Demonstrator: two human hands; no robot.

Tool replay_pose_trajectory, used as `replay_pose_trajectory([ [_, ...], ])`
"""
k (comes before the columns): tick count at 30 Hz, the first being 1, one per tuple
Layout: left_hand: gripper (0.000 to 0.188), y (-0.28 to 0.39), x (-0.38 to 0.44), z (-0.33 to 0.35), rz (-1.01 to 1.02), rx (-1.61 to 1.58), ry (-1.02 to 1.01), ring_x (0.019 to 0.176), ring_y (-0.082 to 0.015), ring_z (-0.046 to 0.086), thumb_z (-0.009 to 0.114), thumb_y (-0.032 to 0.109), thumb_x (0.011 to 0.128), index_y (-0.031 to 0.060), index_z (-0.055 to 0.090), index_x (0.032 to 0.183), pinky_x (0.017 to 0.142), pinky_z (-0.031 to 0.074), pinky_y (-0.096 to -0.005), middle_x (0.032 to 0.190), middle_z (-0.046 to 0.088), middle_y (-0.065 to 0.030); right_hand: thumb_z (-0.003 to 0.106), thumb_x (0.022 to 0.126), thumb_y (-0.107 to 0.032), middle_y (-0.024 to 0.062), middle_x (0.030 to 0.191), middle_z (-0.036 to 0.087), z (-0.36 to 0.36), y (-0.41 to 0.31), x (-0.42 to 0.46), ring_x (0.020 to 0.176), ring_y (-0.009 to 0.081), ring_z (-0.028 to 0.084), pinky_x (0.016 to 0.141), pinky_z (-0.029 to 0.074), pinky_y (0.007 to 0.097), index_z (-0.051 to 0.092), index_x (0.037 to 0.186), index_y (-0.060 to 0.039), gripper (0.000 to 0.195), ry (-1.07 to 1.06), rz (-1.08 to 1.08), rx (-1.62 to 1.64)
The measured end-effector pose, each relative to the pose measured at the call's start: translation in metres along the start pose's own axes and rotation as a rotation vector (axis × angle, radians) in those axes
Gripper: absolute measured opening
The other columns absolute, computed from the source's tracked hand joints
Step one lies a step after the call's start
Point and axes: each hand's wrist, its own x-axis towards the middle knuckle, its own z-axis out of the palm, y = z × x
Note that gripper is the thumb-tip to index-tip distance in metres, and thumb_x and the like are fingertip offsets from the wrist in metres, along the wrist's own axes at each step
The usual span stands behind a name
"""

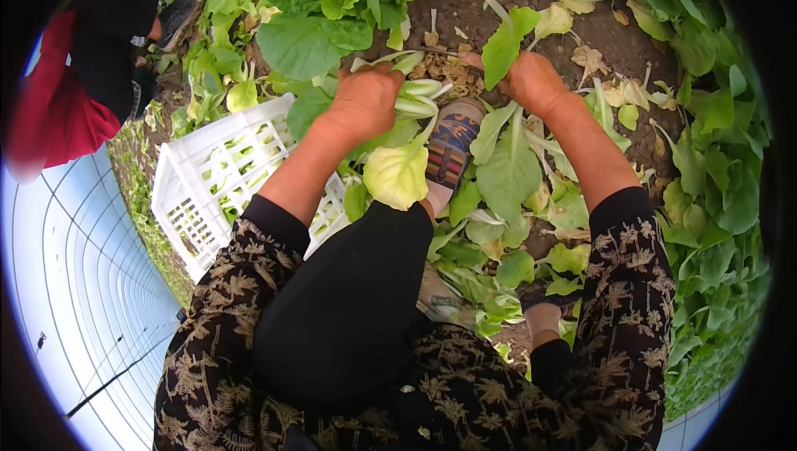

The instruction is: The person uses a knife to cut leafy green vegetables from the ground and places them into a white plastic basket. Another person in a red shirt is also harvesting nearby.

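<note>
My left hand [367, 101] is closed around the pale stalks of a leafy green plant [416, 99], just above my shoe [451, 139]. A yellowed leaf [396, 170] hangs from this bunch over my ankle. To the right, my right hand [531, 82] has its fingers curled, with a green leaf [505, 46] against them. A thin dark blade or rod [436, 51] reaches from near the right fingers towards the bunch; its handle is hidden in the hand. Dry brown leaf scraps [445, 71] lie on the soil between the hands.
A white plastic crate [227, 158] with greens in it stands left of my knee. Large leafy plants [317, 9] grow ahead, and a dense row of them [716, 170] on the right. Loose leaves cover the soil. Another person [93, 71] is at the upper left.
</note>
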Motion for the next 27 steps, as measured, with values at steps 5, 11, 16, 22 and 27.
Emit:
replay_pose_trajectory([
  [5, 0.037, -0.002, -0.007, 0.003, 0.102, 0.037, 0.129, 0.103, -0.0333, 0.058, 0.060, 0.000, 0.063, 0.0018, 0.058, 0.100, 0.087, 0.043, -0.0508, 0.106, 0.059, -0.0125, 0.057, 0.078, -0.012, 0.0185, 0.081, 0.065, 0.009, -0.003, -0.014, 0.076, 0.0391, 0.063, 0.070, 0.052, 0.0460, 0.067, 0.098, -0.0092, 0.022, -0.002, 0.031, -0.005],
  [11, 0.052, 0.000, -0.038, -0.016, 0.054, -0.071, 0.048, 0.099, -0.0345, 0.059, 0.059, -0.003, 0.065, 0.0036, 0.056, 0.117, 0.090, 0.042, -0.0505, 0.109, 0.061, -0.0150, 0.056, 0.079, -0.010, 0.0159, 0.078, 0.064, 0.001, -0.009, -0.041, 0.074, 0.0335, 0.065, 0.067, 0.053, 0.0444, 0.066, 0.113, -0.0191, 0.037, -0.028, 0.029, -0.047],
  [16, 0.051, 0.040, -0.045, -0.078, 0.351, 0.032, 0.265, 0.089, -0.0312, 0.060, 0.058, -0.002, 0.068, -0.0024, 0.054, 0.119, 0.098, 0.038, -0.0495, 0.091, 0.063, -0.0131, 0.066, 0.075, -0.007, 0.0168, 0.091, 0.067, 0.007, -0.030, -0.062, 0.081, 0.0351, 0.065, 0.074, 0.054, 0.0406, 0.065, 0.114, -0.0122, 0.039, 0.175, 0.167, 0.272],
  [22, 0.019, 0.063, 0.028, -0.142, 0.558, 0.305, 0.386, 0.079, -0.0266, 0.060, 0.056, 0.007, 0.072, -0.0008, 0.058, 0.090, 0.099, 0.039, -0.0443, 0.077, 0.059, -0.0105, 0.068, 0.078, -0.006, 0.0165, 0.112, 0.067, -0.009, -0.030, -0.038, 0.096, 0.0246, 0.067, 0.086, 0.050, 0.0315, 0.058, 0.129, -0.0146, 0.053, 0.608, 0.353, 0.604],
  [27, 0.017, 0.044, 0.118, -0.149, 0.567, 0.590, 0.271, 0.117, -0.0281, 0.052, 0.057, 0.012, 0.076, 0.0005, 0.069, 0.083, 0.106, 0.034, -0.0414, 0.106, 0.063, -0.0159, 0.069, 0.077, -0.008, 0.0158, 0.112, 0.067, -0.034, -0.029, -0.003, 0.095, 0.0238, 0.067, 0.087, 0.049, 0.0320, 0.052, 0.136, -0.0238, 0.063, 0.561, 0.532, 0.633],
])
